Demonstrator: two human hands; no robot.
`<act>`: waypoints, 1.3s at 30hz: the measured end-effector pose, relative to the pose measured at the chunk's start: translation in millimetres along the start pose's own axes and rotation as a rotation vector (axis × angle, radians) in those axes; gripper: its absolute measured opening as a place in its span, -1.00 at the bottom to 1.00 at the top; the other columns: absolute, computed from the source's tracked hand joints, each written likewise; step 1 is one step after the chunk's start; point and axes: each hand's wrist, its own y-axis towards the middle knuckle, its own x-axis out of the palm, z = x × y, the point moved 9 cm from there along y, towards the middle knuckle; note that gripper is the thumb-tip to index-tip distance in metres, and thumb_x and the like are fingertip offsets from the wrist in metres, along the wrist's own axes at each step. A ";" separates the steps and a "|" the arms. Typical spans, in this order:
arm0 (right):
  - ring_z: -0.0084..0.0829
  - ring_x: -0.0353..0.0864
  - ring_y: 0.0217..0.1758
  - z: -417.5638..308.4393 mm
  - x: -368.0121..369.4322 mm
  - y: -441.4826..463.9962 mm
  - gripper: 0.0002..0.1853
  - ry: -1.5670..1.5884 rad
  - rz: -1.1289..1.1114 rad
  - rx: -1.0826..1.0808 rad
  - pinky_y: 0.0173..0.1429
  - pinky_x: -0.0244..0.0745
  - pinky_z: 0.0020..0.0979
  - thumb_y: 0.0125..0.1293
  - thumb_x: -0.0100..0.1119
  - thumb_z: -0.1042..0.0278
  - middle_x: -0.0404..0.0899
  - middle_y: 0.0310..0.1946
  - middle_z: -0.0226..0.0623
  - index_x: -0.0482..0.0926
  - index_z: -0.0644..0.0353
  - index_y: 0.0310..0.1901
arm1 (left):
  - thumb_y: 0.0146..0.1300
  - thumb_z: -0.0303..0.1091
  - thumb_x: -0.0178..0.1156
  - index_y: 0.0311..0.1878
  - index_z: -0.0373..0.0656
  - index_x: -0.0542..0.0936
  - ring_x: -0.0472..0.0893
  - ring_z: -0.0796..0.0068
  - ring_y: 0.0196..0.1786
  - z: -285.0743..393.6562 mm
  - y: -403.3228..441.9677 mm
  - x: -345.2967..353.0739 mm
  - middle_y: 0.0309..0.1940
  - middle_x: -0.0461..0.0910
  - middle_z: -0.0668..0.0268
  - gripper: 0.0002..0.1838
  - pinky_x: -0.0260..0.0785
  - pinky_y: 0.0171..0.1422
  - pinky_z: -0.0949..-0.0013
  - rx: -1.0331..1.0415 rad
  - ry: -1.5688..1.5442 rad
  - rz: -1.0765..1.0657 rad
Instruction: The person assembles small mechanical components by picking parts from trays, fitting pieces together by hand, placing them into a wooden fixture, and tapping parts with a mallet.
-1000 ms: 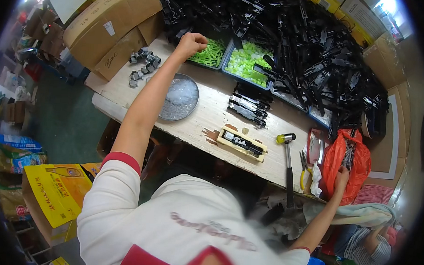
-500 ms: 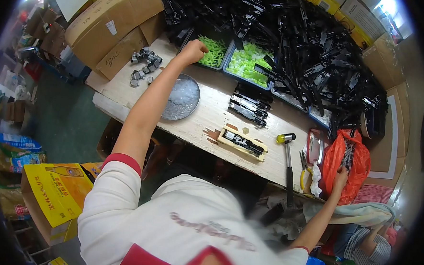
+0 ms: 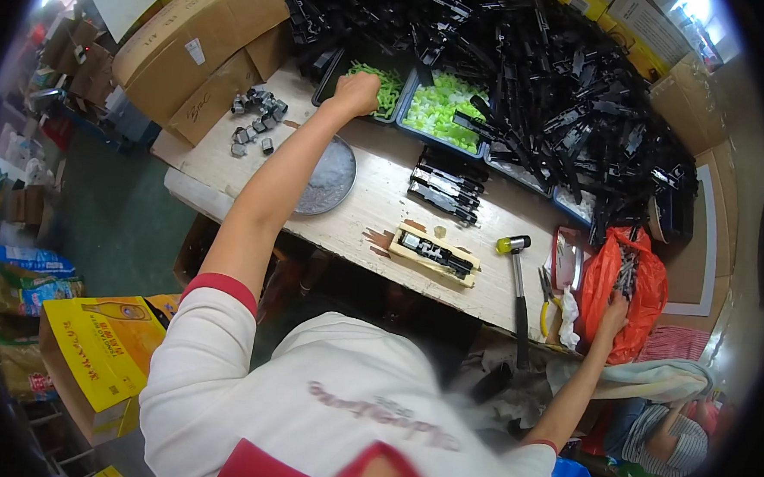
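Observation:
My left hand (image 3: 358, 94) reaches over a dark tray of thin green plastic pieces (image 3: 390, 89), its fingers curled down and closed. What they hold, if anything, is hidden. My right hand (image 3: 614, 316) is at the mouth of a red plastic bag (image 3: 647, 291) with grey metal pins (image 3: 627, 273) inside. Its fingers look bent together among the pins, partly hidden. Between the hands, a pale wooden fixture (image 3: 436, 254) on the bench holds a black and silver mechanism (image 3: 437, 253). Behind it lie several black and silver assemblies (image 3: 445, 190) in a row.
A hammer with a yellow head (image 3: 513, 244) and yellow-handled pliers (image 3: 546, 299) lie right of the fixture. A round metal dish (image 3: 329, 180) and several metal blocks (image 3: 254, 121) are at left. Black parts (image 3: 554, 92) are heaped behind a tray of pale green pieces (image 3: 446, 112). Another person (image 3: 661, 439) is at lower right.
My left hand has moved slightly right over the green pieces, its fingers turned further down. My right hand remains at the red bag, with its fingers shifted a little.

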 end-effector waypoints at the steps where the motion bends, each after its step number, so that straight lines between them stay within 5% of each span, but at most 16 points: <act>1: -0.20 0.47 -0.03 3.7 3.6 0.0 -0.75 0.000 -0.001 0.003 -0.16 0.31 0.08 0.16 0.08 0.28 0.52 -0.19 -0.23 0.50 0.14 -0.13 | -0.13 -0.42 0.17 -0.38 -0.18 0.64 0.59 0.09 -0.19 -5.5 1.8 1.0 -0.34 0.60 0.03 -0.82 0.38 -0.14 0.08 -0.003 -0.085 0.039; 8: -0.21 0.44 -0.03 8.3 7.9 3.8 -0.73 0.066 0.105 -0.061 -0.18 0.31 0.07 0.14 0.08 0.29 0.50 -0.19 -0.23 0.49 0.15 -0.12 | -0.13 -0.42 0.18 -0.44 -0.14 0.64 0.58 0.11 -0.19 -33.0 -0.1 11.0 -0.35 0.62 0.14 -0.87 0.32 -0.08 0.13 0.005 -0.476 0.058; 14: -0.18 0.46 -0.04 4.6 6.1 3.1 -0.73 0.058 0.063 -0.025 -0.17 0.31 0.05 0.16 0.06 0.21 0.52 -0.20 -0.20 0.50 0.15 -0.16 | -0.11 -0.38 0.25 -0.38 -0.15 0.64 0.56 0.14 -0.14 -2.7 -8.6 3.3 -0.33 0.61 0.13 -0.84 0.26 0.03 0.11 0.031 -0.102 -0.122; 30: -0.15 0.50 -0.10 -0.2 -14.6 -4.8 -0.68 0.107 0.116 0.034 -0.16 0.30 0.04 0.14 0.08 0.13 0.55 -0.20 -0.16 0.51 0.18 -0.19 | -0.12 -0.37 0.20 -0.45 -0.16 0.60 0.56 0.14 -0.22 -20.9 1.9 16.6 -0.37 0.60 0.09 -0.87 0.23 0.01 0.09 0.023 -0.203 -0.107; 33: -0.17 0.49 -0.08 4.2 -7.1 -0.6 -0.67 0.129 0.094 0.042 -0.16 0.30 0.04 0.15 0.08 0.11 0.54 -0.18 -0.18 0.51 0.17 -0.17 | -0.09 -0.36 0.17 -0.36 -0.13 0.60 0.57 0.14 -0.19 -37.1 7.6 9.8 -0.38 0.60 0.14 -0.83 0.27 -0.04 0.06 -0.030 -0.380 0.036; 35: -0.17 0.48 -0.07 4.1 -7.8 -2.3 -0.67 0.113 0.114 0.038 -0.16 0.30 0.05 0.15 0.08 0.10 0.53 -0.18 -0.20 0.51 0.15 -0.15 | 0.04 -0.44 0.19 -0.36 -0.23 0.55 0.59 0.41 -0.34 -43.3 9.3 -4.7 -0.48 0.58 0.26 -0.90 0.38 -0.31 0.39 0.036 -0.603 0.199; 36: -0.18 0.46 -0.05 3.4 -9.9 -3.1 -0.67 0.096 0.134 0.037 -0.17 0.29 0.06 0.16 0.07 0.10 0.52 -0.18 -0.21 0.51 0.13 -0.14 | 0.04 -0.44 0.19 -0.36 -0.23 0.55 0.59 0.41 -0.34 -45.1 9.3 -5.6 -0.48 0.58 0.26 -0.90 0.38 -0.31 0.39 0.035 -0.602 0.201; 39: -0.19 0.43 -0.03 3.2 -8.8 -2.5 -0.68 -0.024 0.139 0.061 -0.16 0.29 0.07 0.17 0.06 0.10 0.49 -0.20 -0.23 0.51 0.09 -0.13 | 0.16 -0.50 0.10 -0.23 -0.26 0.50 0.59 0.54 -0.37 -46.2 -6.0 -19.9 -0.42 0.54 0.34 -0.89 0.40 -0.32 0.52 -0.027 -1.207 0.203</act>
